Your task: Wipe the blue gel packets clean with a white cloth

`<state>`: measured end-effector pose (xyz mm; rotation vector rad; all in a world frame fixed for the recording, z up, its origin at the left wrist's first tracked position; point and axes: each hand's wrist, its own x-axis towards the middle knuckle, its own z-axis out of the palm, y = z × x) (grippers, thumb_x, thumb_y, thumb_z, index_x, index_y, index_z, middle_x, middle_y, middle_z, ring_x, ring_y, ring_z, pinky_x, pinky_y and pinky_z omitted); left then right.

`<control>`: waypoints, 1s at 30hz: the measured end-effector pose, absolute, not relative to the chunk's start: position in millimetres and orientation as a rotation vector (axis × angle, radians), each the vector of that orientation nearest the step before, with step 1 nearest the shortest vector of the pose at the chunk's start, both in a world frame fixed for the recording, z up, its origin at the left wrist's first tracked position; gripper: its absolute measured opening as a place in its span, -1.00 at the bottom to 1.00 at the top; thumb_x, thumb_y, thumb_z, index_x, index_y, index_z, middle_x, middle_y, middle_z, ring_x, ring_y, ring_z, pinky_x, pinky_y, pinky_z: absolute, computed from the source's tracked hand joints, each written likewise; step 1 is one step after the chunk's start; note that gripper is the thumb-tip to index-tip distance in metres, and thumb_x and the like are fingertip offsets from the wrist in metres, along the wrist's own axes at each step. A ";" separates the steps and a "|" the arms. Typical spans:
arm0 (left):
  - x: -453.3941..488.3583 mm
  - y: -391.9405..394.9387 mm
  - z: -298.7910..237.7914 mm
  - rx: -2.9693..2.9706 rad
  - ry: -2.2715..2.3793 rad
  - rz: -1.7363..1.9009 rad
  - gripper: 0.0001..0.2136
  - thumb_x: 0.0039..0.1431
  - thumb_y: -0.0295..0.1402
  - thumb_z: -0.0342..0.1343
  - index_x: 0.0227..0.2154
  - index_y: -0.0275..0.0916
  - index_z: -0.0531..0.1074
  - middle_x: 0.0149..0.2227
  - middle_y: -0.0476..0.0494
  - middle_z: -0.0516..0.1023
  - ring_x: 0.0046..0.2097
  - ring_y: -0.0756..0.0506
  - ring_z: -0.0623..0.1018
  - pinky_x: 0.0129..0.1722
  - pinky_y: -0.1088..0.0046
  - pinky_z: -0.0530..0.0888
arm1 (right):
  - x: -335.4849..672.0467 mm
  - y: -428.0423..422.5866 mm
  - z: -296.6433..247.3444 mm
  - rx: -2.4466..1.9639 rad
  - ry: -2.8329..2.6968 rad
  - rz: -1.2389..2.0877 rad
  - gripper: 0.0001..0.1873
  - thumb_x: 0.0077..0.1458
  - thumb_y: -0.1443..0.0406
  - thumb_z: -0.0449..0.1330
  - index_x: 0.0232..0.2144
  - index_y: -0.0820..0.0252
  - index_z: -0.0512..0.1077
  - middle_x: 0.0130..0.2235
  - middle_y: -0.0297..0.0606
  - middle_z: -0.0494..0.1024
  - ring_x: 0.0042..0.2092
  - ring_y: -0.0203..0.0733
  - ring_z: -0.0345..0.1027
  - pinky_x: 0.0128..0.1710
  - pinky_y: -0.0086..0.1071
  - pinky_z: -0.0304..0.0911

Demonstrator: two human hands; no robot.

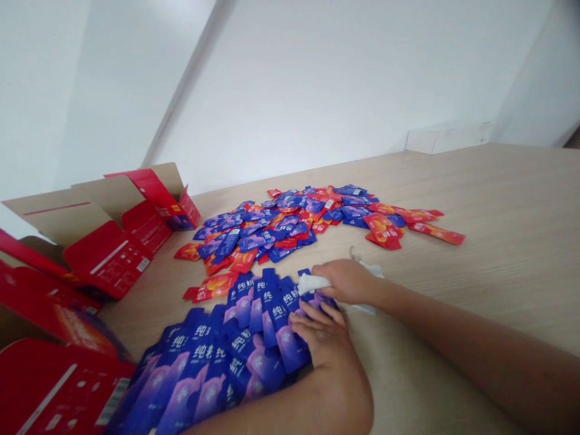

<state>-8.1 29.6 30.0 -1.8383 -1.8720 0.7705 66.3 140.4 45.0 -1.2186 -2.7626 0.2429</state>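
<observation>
My right grip [347, 281] is closed on a white plastic strip [313, 283]; my left grip [319, 338] sits on overlapping blue sachets [244, 356], hold unclear, on the table [475, 241].

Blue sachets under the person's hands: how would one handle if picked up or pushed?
Probably floppy and very light: the blue sachets lie flat and overlap in a fanned row, and their thin film seems to bend. The glossy surface suggests they may slide against one another when pushed. They are flat, so they seem unlikely to roll.
</observation>
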 end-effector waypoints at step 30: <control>-7.4 27.8 35.8 -1.910 -2.028 0.494 -0.55 0.10 -0.67 -0.14 0.06 -0.34 0.29 0.04 -0.60 0.35 -0.02 -0.38 0.44 -0.10 -0.10 0.40 | 66.6 141.6 44.2 -1.118 -2.790 0.244 -0.63 0.05 0.16 0.09 -0.07 0.11 0.31 -0.17 -0.18 0.50 -0.15 -0.07 0.35 -0.22 -0.33 0.12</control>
